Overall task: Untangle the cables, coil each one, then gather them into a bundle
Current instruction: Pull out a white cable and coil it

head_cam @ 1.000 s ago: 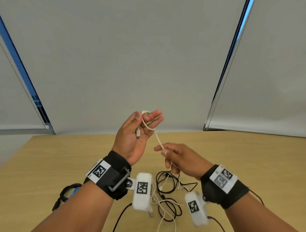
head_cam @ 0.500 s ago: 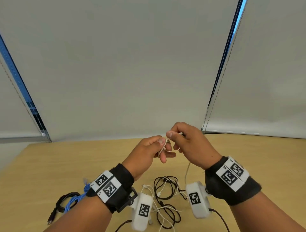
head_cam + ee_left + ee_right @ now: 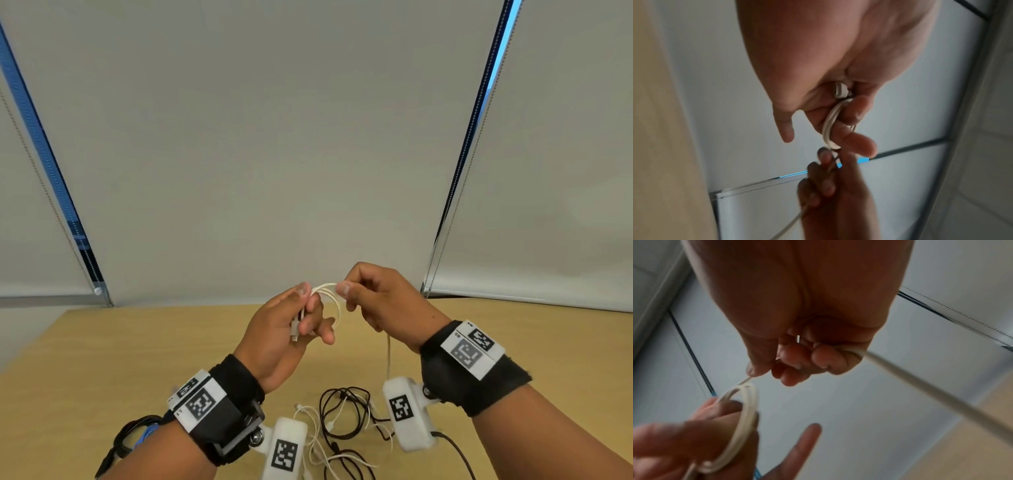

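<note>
A thin white cable (image 3: 334, 301) is held above the wooden table (image 3: 102, 359) between both hands. My left hand (image 3: 301, 318) pinches a small coil of it, with the plug (image 3: 839, 90) tucked against the palm; in the left wrist view the loops (image 3: 829, 126) pass round the fingers. My right hand (image 3: 356, 294) pinches the cable just right of the coil, and the free length (image 3: 931, 386) runs out past its curled fingers and hangs down (image 3: 388, 356) toward the table. In the right wrist view the coil (image 3: 742, 426) sits at lower left.
A tangle of black and white cables (image 3: 346, 421) lies on the table under my wrists. A coiled black and blue cable (image 3: 137, 435) lies at the lower left, beside my left forearm. Grey window blinds (image 3: 274, 137) hang behind the table's far edge.
A second ago my hands were apart, the right one low on the hanging cable. The right hand rose to meet the left, and more loops now lie on the left hand's fingers.
</note>
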`<state>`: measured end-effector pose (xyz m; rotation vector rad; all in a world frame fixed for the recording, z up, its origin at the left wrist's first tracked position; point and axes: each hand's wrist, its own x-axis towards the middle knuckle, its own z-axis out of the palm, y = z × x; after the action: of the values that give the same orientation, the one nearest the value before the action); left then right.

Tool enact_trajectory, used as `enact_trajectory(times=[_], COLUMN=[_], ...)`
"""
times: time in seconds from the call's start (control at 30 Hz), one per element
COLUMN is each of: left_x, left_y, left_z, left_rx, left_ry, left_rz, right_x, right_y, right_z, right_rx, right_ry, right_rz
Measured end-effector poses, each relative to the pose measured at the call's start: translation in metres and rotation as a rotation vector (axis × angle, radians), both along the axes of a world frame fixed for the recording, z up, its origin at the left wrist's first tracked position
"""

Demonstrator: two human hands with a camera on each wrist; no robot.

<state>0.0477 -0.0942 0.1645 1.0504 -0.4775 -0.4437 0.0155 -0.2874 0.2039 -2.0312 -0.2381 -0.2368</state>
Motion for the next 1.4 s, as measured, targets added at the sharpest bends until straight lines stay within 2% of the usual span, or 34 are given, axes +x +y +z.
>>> enact_trajectory(times=[0.17, 0.23, 0.3, 0.37, 0.47, 0.53, 0.6, 0.73, 0.9, 1.03, 1.17, 1.3, 1.4], left_x=[0.008, 0.01, 0.014, 0.02, 0.024, 0.02, 0.015, 0.007, 0.007, 0.008, 0.013, 0.029, 0.033], left_y=[0.009, 0.008, 0.004, 0.001, -0.002, -0.006, -0.008, -0.008, -0.003, -0.006, -0.001, 0.009, 0.007], left_z=[0.011, 0.015, 0.014, 0.008, -0.009, -0.024, -0.035, -0.037, -0.032, -0.032, -0.023, -0.006, 0.0], left_rx=[-0.315, -0.36, -0.33, -0.198, 0.273, 0.534, 0.638, 0.43, 0.212, 0.168, 0.067, -0.13, -0.177], left_ry=[0.181, 0.171, 0.152, 0.091, -0.181, -0.384, -0.46, -0.214, -0.045, -0.028, 0.006, 0.074, 0.049], left_rz=[-0.019, -0.001, 0.098, 0.276, 0.471, 0.448, 0.362, 0.078, -0.068, -0.039, 0.0, 0.08, 0.123], right_x=[-0.005, -0.008, -0.012, -0.016, -0.018, -0.014, -0.009, -0.005, -0.005, -0.003, 0.004, 0.004, 0.002], right_y=[-0.007, 0.002, 0.014, 0.024, 0.026, 0.021, 0.014, 0.004, 0.007, 0.006, -0.002, -0.015, -0.008], right_z=[-0.019, -0.033, -0.044, -0.05, -0.044, -0.034, -0.026, -0.026, -0.038, -0.04, -0.037, -0.05, -0.063], right_rx=[-0.004, -0.036, -0.082, -0.107, -0.167, -0.23, -0.256, -0.128, 0.125, 0.215, 0.294, 0.244, 0.182], right_ry=[0.099, 0.149, 0.186, 0.22, 0.212, 0.16, 0.106, 0.058, 0.077, 0.134, 0.193, 0.314, 0.347], right_rz=[-0.053, -0.018, 0.058, 0.117, 0.134, 0.092, 0.024, -0.059, -0.031, 0.108, 0.113, 0.087, 0.111])
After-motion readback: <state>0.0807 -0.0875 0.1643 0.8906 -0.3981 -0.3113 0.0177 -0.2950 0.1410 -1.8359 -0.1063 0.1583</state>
